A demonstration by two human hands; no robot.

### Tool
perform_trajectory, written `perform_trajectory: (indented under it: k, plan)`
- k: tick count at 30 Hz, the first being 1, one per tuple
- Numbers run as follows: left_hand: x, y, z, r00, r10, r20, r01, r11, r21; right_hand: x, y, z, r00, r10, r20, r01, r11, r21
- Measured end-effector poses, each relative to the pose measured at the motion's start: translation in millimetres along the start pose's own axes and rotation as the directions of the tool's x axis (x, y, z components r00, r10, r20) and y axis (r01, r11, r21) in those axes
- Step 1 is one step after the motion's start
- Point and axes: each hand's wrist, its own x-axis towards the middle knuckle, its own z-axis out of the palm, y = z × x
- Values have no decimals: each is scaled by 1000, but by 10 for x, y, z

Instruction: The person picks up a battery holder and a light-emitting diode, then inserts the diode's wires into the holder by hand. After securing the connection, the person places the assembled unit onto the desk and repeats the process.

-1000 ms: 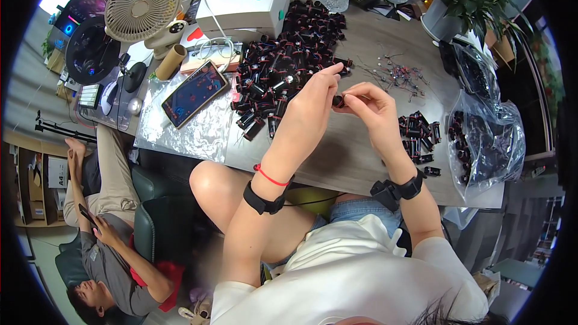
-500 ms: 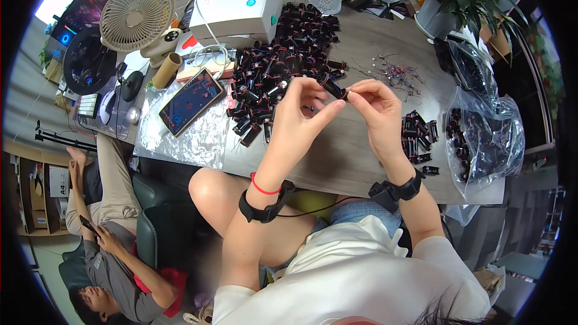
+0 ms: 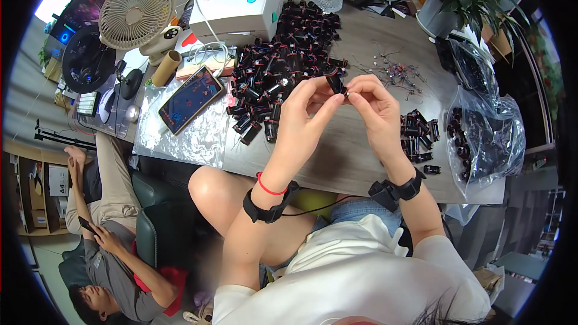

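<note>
My left hand (image 3: 304, 107) is closed round a small black cylindrical part (image 3: 335, 82), with thumb and fingers gripping its sides. The part is tilted, its far end pointing up and away. At its near end my right hand (image 3: 374, 105) pinches with thumb and forefinger, fingertips almost touching the left thumb. A tiny pale speck shows at that pinch, too small to name. Just left of and beyond my hands lies a large pile of similar black cylinders (image 3: 265, 72) with red and blue wires. A smaller group of black cylinders (image 3: 416, 135) lies right of my right hand.
Loose wire bits (image 3: 398, 75) are scattered beyond my right hand. A clear plastic bag (image 3: 497, 144) with black parts sits at the right edge. Leftward are a phone (image 3: 191, 100), a cardboard tube (image 3: 167, 69), a fan (image 3: 135, 15) and a white printer (image 3: 238, 9). Another person sits lower left.
The black part has swung to a steeper angle between my hands. My left hand has shifted slightly right, while the right hand keeps its pinch in nearly the same place.
</note>
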Motion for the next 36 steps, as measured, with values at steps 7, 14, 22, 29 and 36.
perform_trajectory:
  k: [7, 14, 22, 29, 36]
  plan:
    - [31, -19, -11, 1000, 22, 1, -22, 999, 48, 28, -39, 4, 998, -59, 8, 60, 991, -118]
    - [23, 12, -44, 999, -44, -11, 46, 980, 194, 20, -135, -13, 995, -72, 72, 98, 867, -488]
    - [18, -1, -24, 996, -42, 78, 41, 999, 10, -11, -71, -14, 990, -142, 2, 130, 901, -414]
    - [26, -8, -7, 997, -65, 34, 63, 996, 65, 2, -13, 6, 997, -75, -7, 71, 968, -243]
    - [5, 23, -11, 995, 103, 1, -99, 950, 296, 25, -99, -26, 976, -181, 122, 218, 807, -548]
